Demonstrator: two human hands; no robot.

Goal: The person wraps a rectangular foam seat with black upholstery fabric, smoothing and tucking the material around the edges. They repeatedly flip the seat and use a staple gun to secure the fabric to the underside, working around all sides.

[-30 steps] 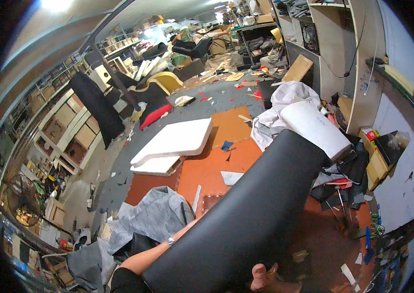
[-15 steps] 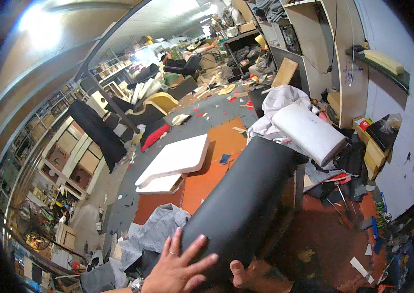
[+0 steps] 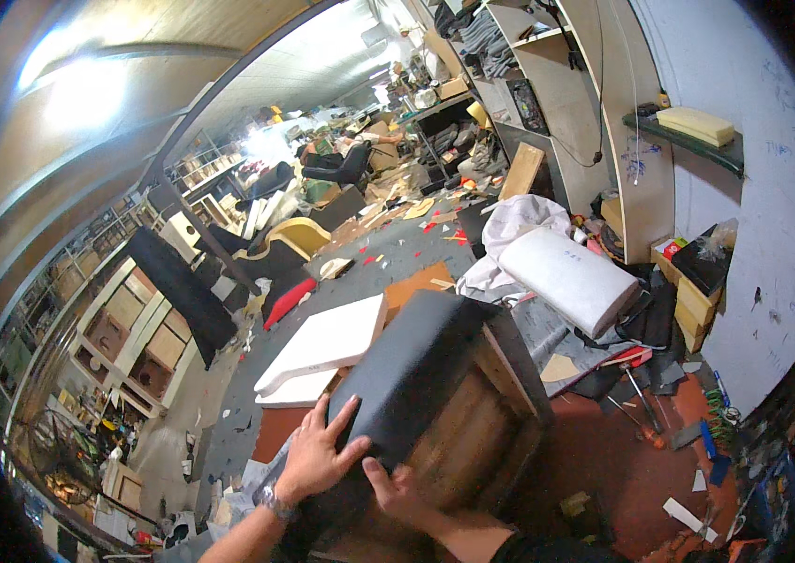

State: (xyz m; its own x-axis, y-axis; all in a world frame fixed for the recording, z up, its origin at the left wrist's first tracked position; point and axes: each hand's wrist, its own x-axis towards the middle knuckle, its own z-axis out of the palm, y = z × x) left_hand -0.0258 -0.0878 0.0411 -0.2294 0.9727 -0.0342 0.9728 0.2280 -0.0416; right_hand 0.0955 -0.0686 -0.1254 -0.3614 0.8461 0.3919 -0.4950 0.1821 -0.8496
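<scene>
Left hand (image 3: 316,462) touches padded frame (image 3: 412,361); right hand (image 3: 404,494) perhaps grips it.

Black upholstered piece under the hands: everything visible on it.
The black upholstered piece is a long padded block, smooth and leather-like, with rounded edges. Its right side shows a bare, brown, wood-like frame. It slants away over the reddish surface. The left hand spreads on its cover; the right hand is at its near edge.
</scene>
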